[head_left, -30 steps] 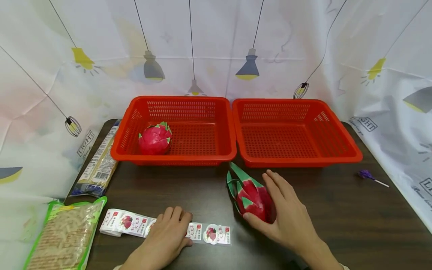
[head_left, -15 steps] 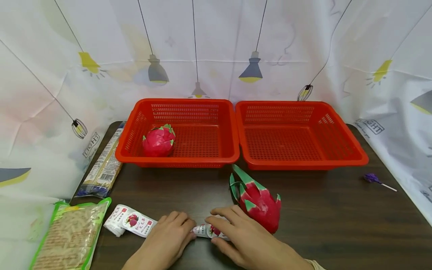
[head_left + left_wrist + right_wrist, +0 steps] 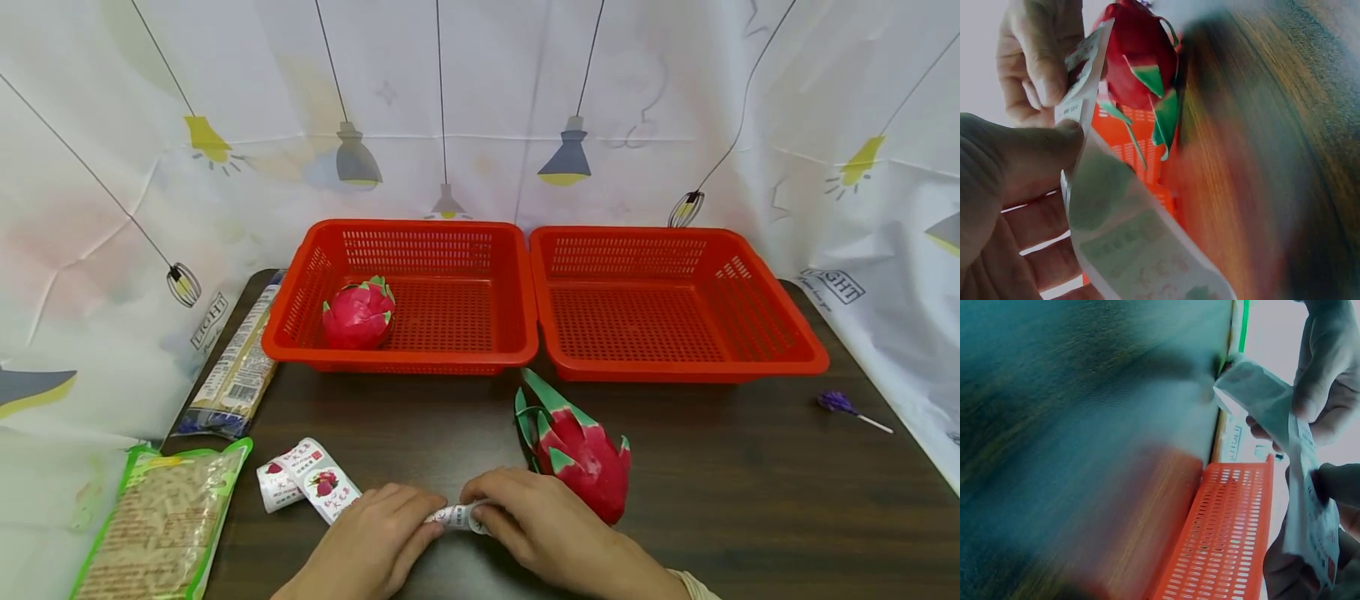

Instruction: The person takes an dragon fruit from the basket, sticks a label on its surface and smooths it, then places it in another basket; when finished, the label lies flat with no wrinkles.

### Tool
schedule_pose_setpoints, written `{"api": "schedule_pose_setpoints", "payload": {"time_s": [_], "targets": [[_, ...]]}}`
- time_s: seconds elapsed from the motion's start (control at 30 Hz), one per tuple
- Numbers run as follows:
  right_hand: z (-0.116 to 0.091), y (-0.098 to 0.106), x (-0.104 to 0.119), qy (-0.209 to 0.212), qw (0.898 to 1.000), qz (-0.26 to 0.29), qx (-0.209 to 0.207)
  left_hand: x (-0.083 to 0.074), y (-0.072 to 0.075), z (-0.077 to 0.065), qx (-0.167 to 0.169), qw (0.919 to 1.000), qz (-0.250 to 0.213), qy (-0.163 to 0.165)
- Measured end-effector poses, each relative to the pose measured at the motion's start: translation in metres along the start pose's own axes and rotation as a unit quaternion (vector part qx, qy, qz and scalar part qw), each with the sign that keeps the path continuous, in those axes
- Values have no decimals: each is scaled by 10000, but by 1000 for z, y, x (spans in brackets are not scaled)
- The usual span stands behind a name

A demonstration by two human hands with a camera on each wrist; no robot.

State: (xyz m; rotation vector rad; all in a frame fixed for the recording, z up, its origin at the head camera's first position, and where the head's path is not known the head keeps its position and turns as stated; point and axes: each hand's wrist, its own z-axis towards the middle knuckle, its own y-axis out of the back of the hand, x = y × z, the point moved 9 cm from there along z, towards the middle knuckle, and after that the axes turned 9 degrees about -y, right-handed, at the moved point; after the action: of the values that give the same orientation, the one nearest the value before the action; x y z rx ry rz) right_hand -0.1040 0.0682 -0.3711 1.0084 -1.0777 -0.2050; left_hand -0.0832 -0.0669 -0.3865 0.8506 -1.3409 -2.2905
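Note:
A strip of printed dragon fruit stickers [image 3: 327,482] runs from a loose roll [image 3: 277,486] on the table to both hands. My left hand [image 3: 371,537] pinches the strip, its thumb [image 3: 1041,147] pressed against the fingers. On the strip's end part, my right hand [image 3: 551,529] pinches with thumb and fingers. Between the hands the strip [image 3: 1300,487] is lifted and turned edge-up. Just beyond my right hand a red dragon fruit [image 3: 588,467] with green-tipped scales lies on the table.
At the back stand two red plastic baskets, the left basket [image 3: 405,357] with another dragon fruit [image 3: 360,315] in it and the right basket [image 3: 682,367]. Two packaged bags, a green-edged bag [image 3: 157,525] and a gold bag [image 3: 232,367], lie left. A purple lollipop [image 3: 851,408] lies right.
My right hand has let go of the dragon fruit on the table and moved left to the sticker strip, which it now pinches. The strip has been raised between the hands.

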Motion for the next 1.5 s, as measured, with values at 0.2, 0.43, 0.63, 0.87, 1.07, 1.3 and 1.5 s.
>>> {"api": "schedule_pose_setpoints", "payload": {"time_s": [0.2, 0.43, 0.63, 0.87, 1.07, 1.3, 1.5], "targets": [[-3, -11, 3, 181, 9986, 284, 410, 17, -16, -14, 1410, 9668, -1858, 1044], [-3, -16, 4, 208, 9966, 433, 672, 30, -20, -7, 1752, 9255, -3157, 1140], [-2, -12, 5, 386, 9972, 471, 435, 35, -31, 3, 1781, 8871, -4155, 933], [1, -11, 4, 430, 9962, 680, 320, 43, -39, 5, 1931, 8584, -4640, 1028], [5, -4, 1, 337, 9945, 923, 372, 50, -39, 14, 1950, 8572, -4676, 919], [5, -5, -7, -65, 9877, 1326, 829, 53, -38, 17, 1959, 8555, -4701, 933], [2, -5, -9, -66, 9876, 1378, 744, 57, -41, 12, 1906, 8609, -4601, 1042]]}}
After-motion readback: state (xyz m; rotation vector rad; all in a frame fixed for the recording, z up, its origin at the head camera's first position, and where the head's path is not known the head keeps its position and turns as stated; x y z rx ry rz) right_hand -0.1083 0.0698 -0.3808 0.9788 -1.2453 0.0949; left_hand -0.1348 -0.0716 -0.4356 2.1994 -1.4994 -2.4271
